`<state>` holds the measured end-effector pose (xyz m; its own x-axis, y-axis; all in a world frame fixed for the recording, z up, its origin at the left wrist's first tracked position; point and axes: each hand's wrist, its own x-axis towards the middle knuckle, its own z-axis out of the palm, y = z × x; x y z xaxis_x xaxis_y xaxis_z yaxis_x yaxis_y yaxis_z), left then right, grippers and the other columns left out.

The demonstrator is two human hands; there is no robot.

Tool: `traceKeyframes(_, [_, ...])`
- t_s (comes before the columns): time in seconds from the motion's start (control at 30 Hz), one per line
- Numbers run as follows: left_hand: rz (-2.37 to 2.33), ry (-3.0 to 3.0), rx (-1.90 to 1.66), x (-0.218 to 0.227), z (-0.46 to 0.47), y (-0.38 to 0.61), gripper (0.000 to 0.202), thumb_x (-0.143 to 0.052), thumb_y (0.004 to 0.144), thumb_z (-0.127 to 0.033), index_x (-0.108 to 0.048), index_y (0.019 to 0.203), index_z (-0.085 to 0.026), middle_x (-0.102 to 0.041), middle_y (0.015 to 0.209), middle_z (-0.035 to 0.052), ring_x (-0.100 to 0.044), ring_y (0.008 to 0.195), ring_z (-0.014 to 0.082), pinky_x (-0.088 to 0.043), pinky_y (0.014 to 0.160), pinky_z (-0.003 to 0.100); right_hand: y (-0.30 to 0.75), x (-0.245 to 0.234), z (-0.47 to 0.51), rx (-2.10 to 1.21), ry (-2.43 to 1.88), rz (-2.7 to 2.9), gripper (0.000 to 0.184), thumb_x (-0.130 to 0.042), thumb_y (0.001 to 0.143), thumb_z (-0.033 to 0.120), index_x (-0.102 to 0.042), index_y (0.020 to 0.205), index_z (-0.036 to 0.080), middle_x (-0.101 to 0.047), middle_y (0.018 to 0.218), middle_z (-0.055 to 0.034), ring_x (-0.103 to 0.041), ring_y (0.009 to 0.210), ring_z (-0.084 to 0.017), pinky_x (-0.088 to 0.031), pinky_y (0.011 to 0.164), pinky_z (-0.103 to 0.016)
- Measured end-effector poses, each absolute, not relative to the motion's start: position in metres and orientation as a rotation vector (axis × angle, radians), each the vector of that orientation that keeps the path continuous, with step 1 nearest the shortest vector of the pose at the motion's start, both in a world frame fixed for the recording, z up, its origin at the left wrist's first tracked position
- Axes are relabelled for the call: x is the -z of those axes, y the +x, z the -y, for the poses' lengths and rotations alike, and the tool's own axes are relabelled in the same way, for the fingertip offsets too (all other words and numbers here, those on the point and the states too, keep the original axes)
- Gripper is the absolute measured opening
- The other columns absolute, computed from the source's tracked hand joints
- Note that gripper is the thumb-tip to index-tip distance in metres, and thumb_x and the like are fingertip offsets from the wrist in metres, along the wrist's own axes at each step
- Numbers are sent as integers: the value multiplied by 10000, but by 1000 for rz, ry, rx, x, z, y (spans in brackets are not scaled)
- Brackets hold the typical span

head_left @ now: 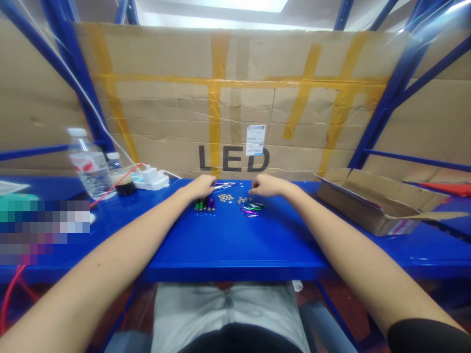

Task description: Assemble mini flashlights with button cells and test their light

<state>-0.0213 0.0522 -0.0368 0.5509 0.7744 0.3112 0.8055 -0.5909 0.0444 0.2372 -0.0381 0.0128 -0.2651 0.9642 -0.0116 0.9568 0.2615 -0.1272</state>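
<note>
My left hand [203, 186], its fingers curled down, rests at the back of the blue table beside slim purple and silver pieces [227, 186]; whatever its fingers hold is hidden. Just in front of it lies a row of short green and purple metal tubes [204, 205]. My right hand [268, 185] is closed in a pinch above the table, and what it holds is too small to make out. Between the hands are several small round silver pieces [225, 197] and a cluster of small metal parts [243, 200]. Green and purple carabiners [250, 213] lie nearer to me.
An open cardboard box [382, 201] stands at the right. On the left are a large water bottle [91, 166], a smaller bottle with dark liquid [123, 184], and a white power strip [152, 180] with cables. A large cardboard sheet [165, 117] closes off the back.
</note>
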Motion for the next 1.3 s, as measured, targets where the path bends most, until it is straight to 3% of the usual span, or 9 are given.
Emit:
traceKeyframes(0.23, [1491,-2718,500,35,-54,-32,110,-613,794,-245,-691,766,-173,-696,771,77,-627,735,195,-458,704,283,237,-10,36,-120,-1790,2419,230,-602,841,362,-678,788,151,-696,802,-85,-623,751,-198,-395,599,-273])
traceKeyframes(0.4, [1326,-2766,744,21,-32,-28,128,-534,860,-261,-628,878,-175,-696,880,85,-612,782,199,-445,699,303,230,-7,37,-159,-1578,2228,221,-625,863,333,-688,939,135,-718,985,-120,-653,902,-221,-484,775,-303])
traceKeyframes(0.5, [1199,-2899,829,11,-9,-19,125,-529,869,-262,-571,961,-189,-685,846,50,-605,733,173,-439,666,288,223,-5,39,-395,-1345,2101,349,-675,854,323,-648,1140,124,-679,1191,-151,-639,1057,-219,-492,943,-335])
traceKeyframes(0.57, [1099,-2949,912,6,6,-11,139,-535,843,-209,-536,982,-198,-675,821,22,-602,722,157,-434,659,273,220,-5,40,-635,-1223,2079,399,-691,848,291,-628,1205,122,-670,1222,-151,-642,1073,-208,-502,966,-345])
traceKeyframes(0.77, [893,-3059,994,3,26,6,237,-509,859,-197,-564,1089,-195,-708,865,12,-621,743,142,-443,697,267,224,-1,39,-1186,-1040,1906,315,-766,779,246,-682,1051,112,-735,963,-101,-695,901,-185,-575,814,-308])
traceKeyframes(0.87, [885,-3014,990,3,26,7,222,-474,859,-172,-618,1028,-184,-703,864,24,-613,757,147,-441,709,274,229,-1,40,-1344,-1041,1835,268,-779,765,245,-672,965,102,-724,833,-91,-704,783,-181,-592,749,-316])
traceKeyframes(1.1, [930,-2971,984,9,29,11,222,-413,866,-134,-542,1042,-177,-669,980,71,-610,858,180,-455,762,308,224,-7,47,-1266,-1064,1780,153,-708,824,221,-632,922,132,-583,606,9,-577,540,-113,-488,481,-225])
traceKeyframes(1.2, [955,-2914,905,11,32,13,159,-436,922,-235,-512,1053,-187,-664,967,82,-611,833,201,-446,734,321,221,-9,50,-1298,-1007,1741,172,-719,807,203,-624,936,139,-538,611,28,-494,508,-86,-391,407,-195])
traceKeyframes(1.3, [954,-2838,811,10,33,14,163,-432,963,-327,-518,1000,-194,-668,932,84,-615,816,216,-432,708,318,222,-10,50,-1328,-1008,1801,166,-742,791,207,-635,888,125,-485,576,49,-425,488,-68,-376,419,-199])
